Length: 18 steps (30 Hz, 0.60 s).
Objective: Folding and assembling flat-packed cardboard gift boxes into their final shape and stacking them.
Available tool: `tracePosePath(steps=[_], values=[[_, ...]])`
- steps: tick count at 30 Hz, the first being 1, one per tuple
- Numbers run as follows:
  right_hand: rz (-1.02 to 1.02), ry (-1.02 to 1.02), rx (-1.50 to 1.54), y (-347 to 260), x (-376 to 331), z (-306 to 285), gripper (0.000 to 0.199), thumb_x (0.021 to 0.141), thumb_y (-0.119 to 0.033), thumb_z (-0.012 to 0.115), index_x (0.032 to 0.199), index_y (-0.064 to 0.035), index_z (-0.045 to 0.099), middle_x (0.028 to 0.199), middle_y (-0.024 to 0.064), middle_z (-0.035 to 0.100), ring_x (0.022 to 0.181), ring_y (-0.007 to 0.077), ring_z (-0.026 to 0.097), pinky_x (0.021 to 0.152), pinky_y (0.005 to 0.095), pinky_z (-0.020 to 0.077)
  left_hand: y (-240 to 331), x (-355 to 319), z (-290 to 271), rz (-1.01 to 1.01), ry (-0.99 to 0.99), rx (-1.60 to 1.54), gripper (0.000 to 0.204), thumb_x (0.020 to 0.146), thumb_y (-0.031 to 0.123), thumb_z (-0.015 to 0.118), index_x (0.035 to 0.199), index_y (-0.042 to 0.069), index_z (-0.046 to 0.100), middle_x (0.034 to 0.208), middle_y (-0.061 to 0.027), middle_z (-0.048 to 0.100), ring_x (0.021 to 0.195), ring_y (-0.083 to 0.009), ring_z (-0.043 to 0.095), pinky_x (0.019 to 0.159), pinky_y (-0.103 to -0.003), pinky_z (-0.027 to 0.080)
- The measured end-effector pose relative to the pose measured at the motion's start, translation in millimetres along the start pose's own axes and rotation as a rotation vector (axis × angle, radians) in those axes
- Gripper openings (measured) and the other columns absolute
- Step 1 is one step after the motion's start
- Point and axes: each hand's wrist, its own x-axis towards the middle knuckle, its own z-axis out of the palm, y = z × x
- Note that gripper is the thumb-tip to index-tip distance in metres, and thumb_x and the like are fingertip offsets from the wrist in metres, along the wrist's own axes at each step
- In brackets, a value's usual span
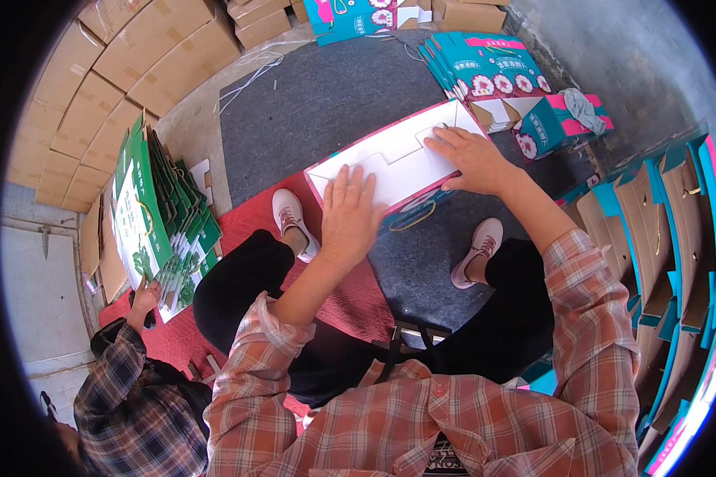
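Your left hand (pixel 348 208) lies flat on the white face of the carton (pixel 398 168), fingers slightly spread, near its left end. Your right hand (pixel 476 163) is spread too, fingers over the right end and thumb by the near long edge; neither hand pinches anything that shows. The carton sits over the dark mat (pixel 294 103), its left end beside the far corner of the red mat (pixel 350 290) — whether it rests or is held up, you can't tell from here.

Uneven pressure could tip it or buckle a panel, and a poorly seated tab might let the seam spring apart.

The face is plain white, with a stepped seam between its panels and a narrow pink rim; a teal side and gold cord show below your hands.

Farther out, teal cartons (pixel 485 63) lie by the dark mat's far right corner. Beyond the red mat's left edge — within a co-worker's hand's (pixel 145 296) reach — green cartons (pixel 139 211) lean together.
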Motion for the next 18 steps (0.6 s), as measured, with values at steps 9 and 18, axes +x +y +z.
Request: tracePosePath(steps=[9,18], values=[[0.047,-0.164,0.071,0,2,14,0.069,0.073,-0.026,0.074,0.133,-0.0088,0.045,0.137,0.0143,0.045,0.127,0.0313,0.042,0.101,0.0393,0.04,-3,-3,9,0.079,-0.117,-0.119,0.066,0.089,0.04,0.055,0.134,-0.006,0.039,0.137,-0.0267,0.04,0.129,-0.0384,0.037,0.109,-0.048,0.025],[0.041,-0.303,0.083,6,4,13,0.059,0.077,-0.03,0.07,0.13,-0.0116,0.051,0.13,0.0112,0.053,0.12,0.0307,0.048,0.098,0.04,0.0418,-7,8,-2,0.089,-0.263,-0.273,0.058,0.089,0.038,0.053,0.127,-0.006,0.045,0.128,-0.0248,0.049,0.12,-0.0381,0.045,0.104,-0.044,0.032]])
